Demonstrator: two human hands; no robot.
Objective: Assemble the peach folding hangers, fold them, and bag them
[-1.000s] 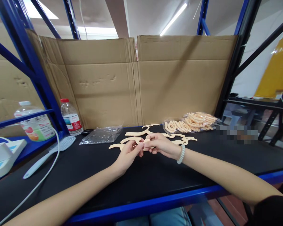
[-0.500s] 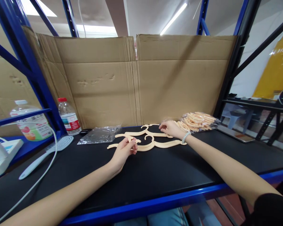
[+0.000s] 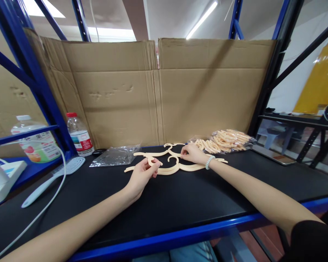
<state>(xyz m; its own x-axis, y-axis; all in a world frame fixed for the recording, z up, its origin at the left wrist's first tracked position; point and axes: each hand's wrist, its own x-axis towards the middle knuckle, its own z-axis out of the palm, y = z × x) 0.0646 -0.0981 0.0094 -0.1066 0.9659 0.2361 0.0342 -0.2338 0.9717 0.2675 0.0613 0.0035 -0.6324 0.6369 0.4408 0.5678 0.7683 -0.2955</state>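
Observation:
My left hand (image 3: 143, 174) is closed in a pinch on a small curved cream hanger hook (image 3: 151, 160), held above the left part of the nearer hanger. That nearer cream plastic hanger (image 3: 168, 170) lies flat on the black table, its hook curling toward the back. Behind it lies another hanger (image 3: 146, 155) of the same kind. My right hand (image 3: 195, 153), with a beaded bracelet at the wrist, has its fingers closed at the right side of this farther hanger, on a hanger arm. A cream arm end (image 3: 222, 160) sticks out beyond that wrist; its middle is hidden.
Clear bags of cream hanger parts (image 3: 229, 140) lie at the back right, near a flat tablet-like object (image 3: 274, 157). To the left are a plastic bag (image 3: 114, 156), a bottle (image 3: 80, 136), a hairbrush (image 3: 54, 178) and a white cable. Cardboard (image 3: 117, 98) stands behind.
My right hand has moved slightly left and lower, toward the farther hanger, and an arm end now shows beyond its wrist. My left hand stays nearly in place, the hook turned a little.

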